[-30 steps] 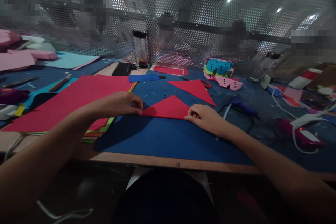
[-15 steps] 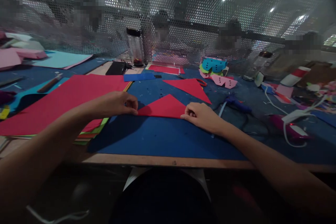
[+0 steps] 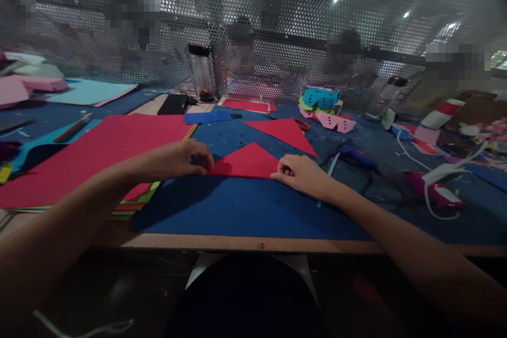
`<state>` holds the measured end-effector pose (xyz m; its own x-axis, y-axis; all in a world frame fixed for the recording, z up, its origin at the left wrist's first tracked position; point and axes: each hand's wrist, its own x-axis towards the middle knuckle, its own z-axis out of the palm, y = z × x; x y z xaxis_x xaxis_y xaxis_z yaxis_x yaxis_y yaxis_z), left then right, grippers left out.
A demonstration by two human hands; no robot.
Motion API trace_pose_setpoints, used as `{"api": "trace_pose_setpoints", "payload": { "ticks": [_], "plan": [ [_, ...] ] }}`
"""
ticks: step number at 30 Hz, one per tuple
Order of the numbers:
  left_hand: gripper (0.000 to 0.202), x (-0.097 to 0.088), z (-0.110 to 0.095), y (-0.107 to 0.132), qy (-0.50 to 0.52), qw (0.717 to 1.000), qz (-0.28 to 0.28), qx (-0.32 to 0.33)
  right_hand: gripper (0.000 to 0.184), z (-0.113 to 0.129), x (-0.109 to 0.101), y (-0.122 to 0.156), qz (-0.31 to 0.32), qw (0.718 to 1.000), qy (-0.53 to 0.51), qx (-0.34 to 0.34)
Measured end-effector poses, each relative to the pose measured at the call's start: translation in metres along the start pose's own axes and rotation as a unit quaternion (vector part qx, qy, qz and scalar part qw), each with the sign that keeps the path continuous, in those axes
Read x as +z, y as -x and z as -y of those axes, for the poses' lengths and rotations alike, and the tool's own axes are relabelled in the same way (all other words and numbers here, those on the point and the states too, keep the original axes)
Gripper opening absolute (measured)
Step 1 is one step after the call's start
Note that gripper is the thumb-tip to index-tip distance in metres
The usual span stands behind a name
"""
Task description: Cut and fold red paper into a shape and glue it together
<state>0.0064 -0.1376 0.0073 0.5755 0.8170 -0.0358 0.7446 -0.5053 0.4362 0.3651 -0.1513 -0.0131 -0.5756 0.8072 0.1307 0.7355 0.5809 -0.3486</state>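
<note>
A folded red paper triangle (image 3: 247,162) lies on the blue mat (image 3: 245,206), its point facing away from me and its long folded edge towards me. At the left corner, my left hand (image 3: 190,158) pinches the paper between curled fingers and thumb. My right hand (image 3: 299,173) is closed on the opposite corner, fingers bent under. Just beyond lies a second red paper triangle (image 3: 287,133), with the red handle of a pair of scissors (image 3: 303,124) showing beside it. Both corners of the folded sheet are partly hidden by my fingers.
Left of the mat is a stack of coloured paper, red on top (image 3: 106,142). Behind stand a clear bottle (image 3: 203,74) and a black phone (image 3: 173,104). To the right are a blue glue gun (image 3: 356,156), a magenta device with a white cable (image 3: 433,190) and cut-paper masks (image 3: 321,99).
My left hand has shifted slightly to the right along the folded edge, its fingers still curled at the corner. My right hand keeps its grip; the view has moved slightly.
</note>
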Motion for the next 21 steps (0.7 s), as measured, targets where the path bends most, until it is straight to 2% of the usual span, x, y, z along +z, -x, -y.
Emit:
{"api": "trace_pose_setpoints", "payload": {
  "ticks": [4,9,14,21],
  "plan": [
    [0.026,0.006,-0.006,0.002,0.024,0.999,0.021,0.011,0.032,0.000,0.000,0.000,-0.003,1.000,0.005,-0.007],
    [0.023,0.016,-0.020,-0.003,0.014,1.000,-0.001,0.000,0.030,0.001,0.001,0.000,-0.006,1.000,0.008,-0.007],
    [0.033,0.031,-0.036,-0.014,0.022,0.999,-0.048,-0.004,0.030,0.002,0.000,0.000,-0.006,1.000,0.004,-0.002],
    [0.037,0.036,-0.039,-0.021,0.016,0.998,-0.060,-0.010,0.030,0.002,0.000,0.000,-0.007,1.000,0.002,-0.007]
  ]
}}
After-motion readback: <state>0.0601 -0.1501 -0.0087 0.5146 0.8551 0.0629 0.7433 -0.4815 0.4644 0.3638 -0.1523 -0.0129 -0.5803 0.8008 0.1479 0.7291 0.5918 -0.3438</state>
